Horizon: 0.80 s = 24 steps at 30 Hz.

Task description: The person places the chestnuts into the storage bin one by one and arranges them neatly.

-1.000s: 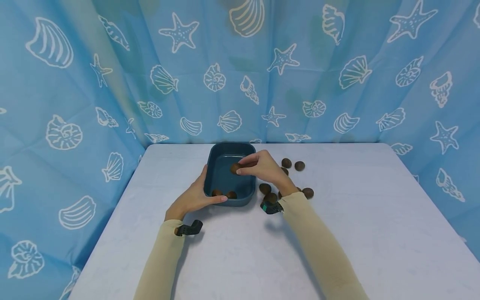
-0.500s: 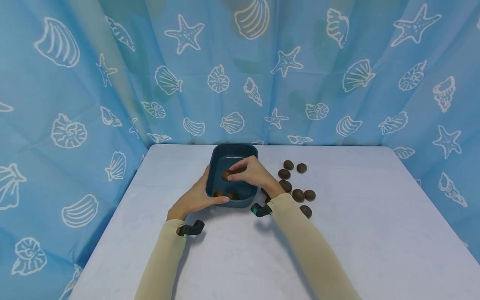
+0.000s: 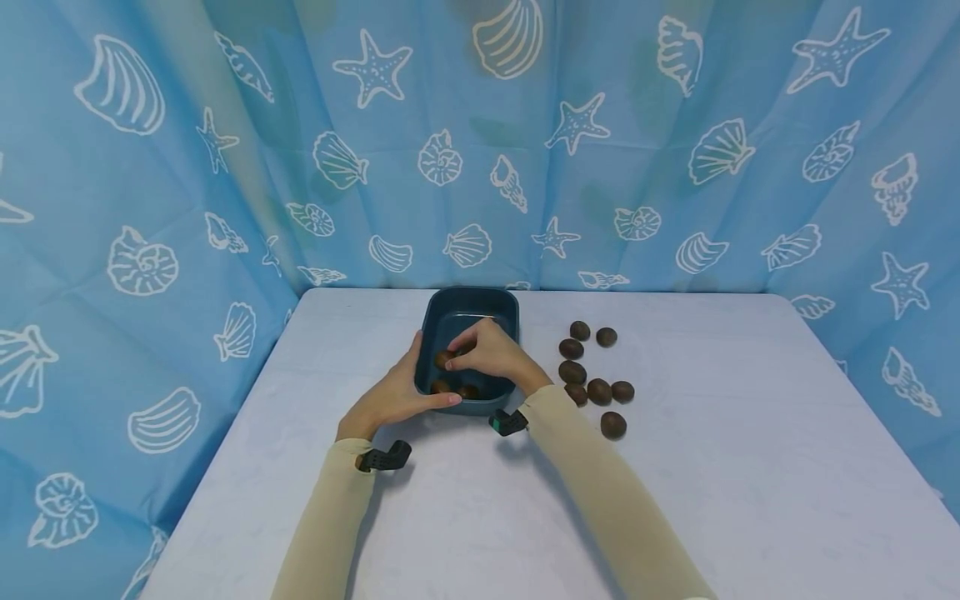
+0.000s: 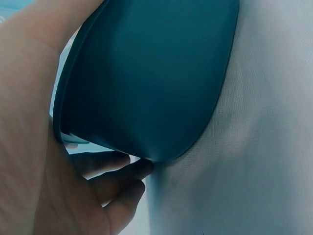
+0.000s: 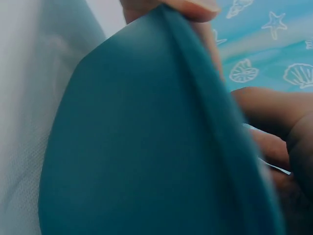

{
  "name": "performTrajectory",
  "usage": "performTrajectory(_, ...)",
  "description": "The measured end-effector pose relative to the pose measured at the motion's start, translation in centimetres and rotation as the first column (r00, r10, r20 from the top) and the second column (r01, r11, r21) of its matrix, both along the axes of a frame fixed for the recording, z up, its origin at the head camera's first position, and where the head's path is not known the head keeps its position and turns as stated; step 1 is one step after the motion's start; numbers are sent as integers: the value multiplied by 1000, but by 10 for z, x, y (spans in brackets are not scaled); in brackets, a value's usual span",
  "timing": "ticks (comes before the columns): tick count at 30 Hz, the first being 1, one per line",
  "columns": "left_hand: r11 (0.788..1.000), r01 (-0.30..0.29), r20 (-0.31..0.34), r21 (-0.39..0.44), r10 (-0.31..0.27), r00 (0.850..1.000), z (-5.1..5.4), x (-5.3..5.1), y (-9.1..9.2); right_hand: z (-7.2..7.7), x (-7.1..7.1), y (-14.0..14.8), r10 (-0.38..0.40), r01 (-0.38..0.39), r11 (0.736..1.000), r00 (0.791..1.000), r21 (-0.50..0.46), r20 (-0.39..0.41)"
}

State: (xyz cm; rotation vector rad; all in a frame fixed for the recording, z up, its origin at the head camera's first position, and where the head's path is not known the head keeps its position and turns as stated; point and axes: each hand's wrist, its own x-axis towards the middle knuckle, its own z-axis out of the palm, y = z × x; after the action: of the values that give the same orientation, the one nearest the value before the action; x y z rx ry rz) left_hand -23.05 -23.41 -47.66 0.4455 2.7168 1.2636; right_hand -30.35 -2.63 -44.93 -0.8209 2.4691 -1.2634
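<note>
A dark teal rectangular container [image 3: 471, 407] stands near the table's back edge. My left hand [image 3: 388, 393] grips its near left corner, thumb over the near rim and fingers along the left side. The left wrist view shows that hand [image 4: 73, 176] against the outer wall [image 4: 156, 73]. Inside the container, my right hand [image 3: 491, 350] pinches a brown oval ball [image 3: 444, 359] between thumb and fingers. Two more brown balls, one to the left [image 3: 440, 387] and one to the right [image 3: 469, 392], lie by the near wall. The right wrist view shows mainly the container's outside [image 5: 137, 122]; its ball is hidden there.
Several similar brown balls [image 3: 572, 372] lie loose on the white table [image 3: 712, 433], right of the container. My right wrist and sleeve [image 3: 592, 467] cover part of the table beside them. A blue shell-patterned curtain [image 3: 600, 167] hangs behind the table and at the left.
My right hand has moved left and nearer inside the container, carrying the brown ball. More loose balls show beside the forearm. My left hand keeps its hold; the head view has shifted slightly.
</note>
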Motion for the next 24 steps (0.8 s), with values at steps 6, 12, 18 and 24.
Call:
performTrajectory(6,1000,-12,1,2,12,1000,-1,0,0,-3,0,-6,4,-4,998,1000,62,-3)
performTrajectory(12,1000,2,-4,18,-2,1000,0,-1,0,-6,-1,-10,20,-19,996,1000,92,-19)
performTrajectory(18,1000,-3,2,7,3,1000,2,-1,0,-6,1,-12,15,-12,994,1000,112,-21)
performTrajectory(24,1000,-13,18,-7,13,1000,2,0,0,-4,3,-13,5,0,993,999,117,-40)
